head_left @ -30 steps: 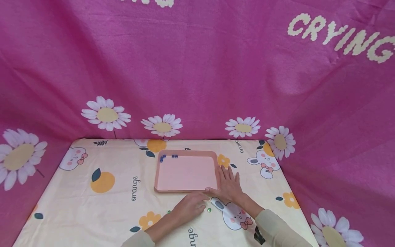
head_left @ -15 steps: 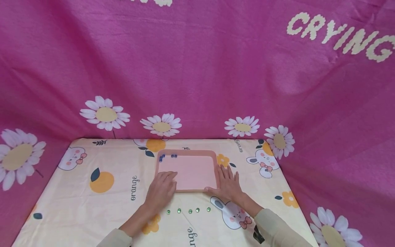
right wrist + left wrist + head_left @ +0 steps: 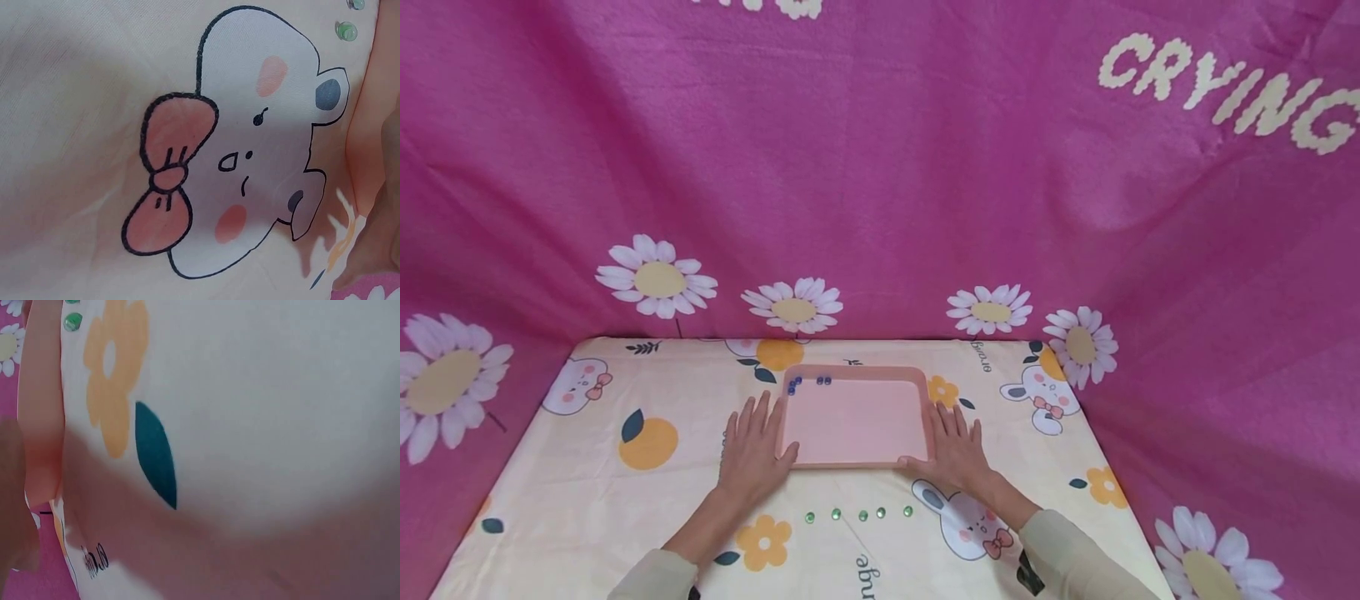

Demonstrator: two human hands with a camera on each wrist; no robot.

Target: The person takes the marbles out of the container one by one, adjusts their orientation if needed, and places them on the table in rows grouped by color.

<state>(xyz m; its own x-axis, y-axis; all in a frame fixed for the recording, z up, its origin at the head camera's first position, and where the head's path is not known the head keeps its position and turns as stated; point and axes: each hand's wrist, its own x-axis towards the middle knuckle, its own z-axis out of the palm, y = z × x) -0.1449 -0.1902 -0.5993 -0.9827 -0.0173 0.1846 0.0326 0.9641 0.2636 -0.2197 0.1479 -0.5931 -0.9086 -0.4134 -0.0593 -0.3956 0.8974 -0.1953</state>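
A shallow pink tray (image 3: 853,425) lies on the table between both hands. My left hand (image 3: 752,454) rests along its left side, fingers straight, thumb at the near left corner. On the opposite side my right hand (image 3: 957,450) lies with fingers spread and thumb at the near right corner. Several small blue beads (image 3: 824,381) sit inside, toward the tray's far left. In front of the tray, several green glass beads (image 3: 862,516) form a loose row. The wrist views catch only a blurred part of each hand beside the tray wall (image 3: 42,394).
A cream tablecloth (image 3: 587,508) printed with oranges, flowers and rabbits covers the table. Pink cloth (image 3: 880,183) with daisies hangs behind and at both sides. A small black object (image 3: 1030,575) shows under the right sleeve.
My left hand has moved from in front of the tray, over its near left part, to its left side. That uncovers the row of green beads. The right hand stays put.
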